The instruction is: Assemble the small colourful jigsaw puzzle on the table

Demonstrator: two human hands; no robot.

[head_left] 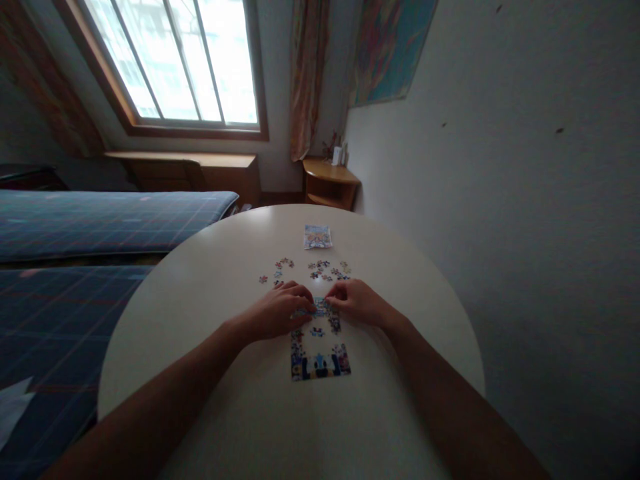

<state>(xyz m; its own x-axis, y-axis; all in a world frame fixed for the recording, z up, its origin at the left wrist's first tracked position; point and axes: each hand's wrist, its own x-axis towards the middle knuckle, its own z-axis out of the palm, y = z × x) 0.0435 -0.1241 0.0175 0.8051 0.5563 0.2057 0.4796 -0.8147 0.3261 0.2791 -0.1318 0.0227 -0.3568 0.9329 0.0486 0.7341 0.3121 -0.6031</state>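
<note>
While both arms are reaching out over the round white table [235, 267], the left hand [280, 310] and the right hand [357, 301] are meeting at the far end of a little puzzle [320, 365]. The puzzle is lying flat on the table, right in the middle between the two arms. Its near end is looking full and colourful, its sides are showing thin strips of joined bits, and its middle is showing bare table. The left hand is lying palm down with its fingers bent and pressed close together, and the tips are touching the top edge of the puzzle. The right hand is doing the same from the other side, with its fingers curled and tucked close, and its tips are almost touching the left ones. I cannot tell if either hand is pinching a bit or only pushing down on it. Loose pieces [325, 270] are lying scattered just past the hands. A small picture card [317, 236] is sitting a bit farther away on the table. Two beds [100, 220] with blue checked covers are standing off to the left, and a big window [180, 60] is letting in light beside a curtain [307, 73].
</note>
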